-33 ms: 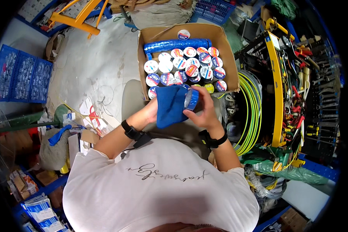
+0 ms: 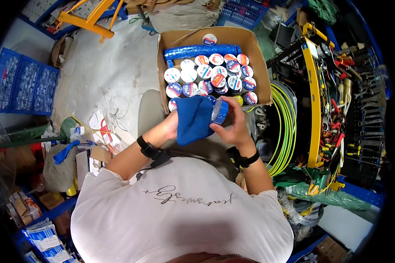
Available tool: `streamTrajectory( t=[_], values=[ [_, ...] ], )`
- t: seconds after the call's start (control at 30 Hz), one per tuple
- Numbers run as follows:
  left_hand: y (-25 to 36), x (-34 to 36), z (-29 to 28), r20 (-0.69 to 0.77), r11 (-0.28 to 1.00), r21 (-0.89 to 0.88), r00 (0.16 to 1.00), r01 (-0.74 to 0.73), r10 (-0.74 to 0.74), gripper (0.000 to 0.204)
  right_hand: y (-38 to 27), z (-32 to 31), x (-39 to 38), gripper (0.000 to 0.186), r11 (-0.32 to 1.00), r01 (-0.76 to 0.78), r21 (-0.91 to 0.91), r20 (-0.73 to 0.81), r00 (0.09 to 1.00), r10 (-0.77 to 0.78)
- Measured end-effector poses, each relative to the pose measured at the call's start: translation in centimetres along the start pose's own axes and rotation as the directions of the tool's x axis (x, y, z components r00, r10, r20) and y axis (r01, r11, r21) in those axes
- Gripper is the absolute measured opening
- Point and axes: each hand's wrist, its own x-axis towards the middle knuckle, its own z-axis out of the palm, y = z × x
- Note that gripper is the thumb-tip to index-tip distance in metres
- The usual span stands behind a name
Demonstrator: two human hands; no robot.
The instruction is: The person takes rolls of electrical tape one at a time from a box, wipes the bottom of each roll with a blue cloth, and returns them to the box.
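My left hand grips a dark blue cloth from the left, its fingers mostly hidden behind it. My right hand is closed on a blue tape roll, thumb below and fingers over the top, held against the cloth's right side. Just beyond both hands stands an open cardboard box holding several rolls with white, red, blue and yellow label faces, plus a long blue wrapped stack of rolls along its back.
Blue crates lean at the left, beside floor clutter including papers. An orange frame stands at upper left. At right are a yellow-edged tool rack and a coiled yellow-green cable.
The tape roll in my right hand has turned slightly and shifted a little rightward, with the fingers moving with it. The cloth and my left hand stay nearly still.
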Motion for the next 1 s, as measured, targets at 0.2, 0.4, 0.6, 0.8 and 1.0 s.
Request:
streamTrajectory(
  t=[0.2, 0.4, 0.6, 0.8, 1.0],
  values=[
    [0.9, -1.3, -1.6, 0.029, 0.995, -0.080, 0.997, -0.064, 0.066, 0.044, -1.7, -2.4, 4.5, 0.066, 0.988, 0.007, -0.157, 0.094, 0.996, 0.008],
    [1.6, -3.0, -3.7, -0.014, 0.976, -0.142, 0.986, -0.168, 0.167, 0.042, -0.1, -2.4, 14.4, 0.063, 0.896, -0.005, -0.444, 0.213, 0.971, 0.110],
    [2.4, -5.4, -5.3, -0.039, 0.942, -0.241, 0.973, -0.231, 0.229, 0.041, 7.9, 2.1, 22.2, 0.055, 0.728, 0.051, -0.684, 0.406, 0.855, 0.322],
    [1.2, -7.5, -8.7, -0.161, 0.904, -0.260, 0.939, -0.338, 0.305, 0.046, 16.9, 5.5, 23.7, 0.058, 0.670, 0.126, -0.732, 0.498, 0.770, 0.399],
    [1.3, -8.1, -10.0, -0.266, 0.883, -0.312, 0.925, -0.350, 0.272, 0.046, 19.2, 7.7, 23.3, 0.068, 0.599, 0.042, -0.800, 0.405, 0.774, 0.486]
  ],
)
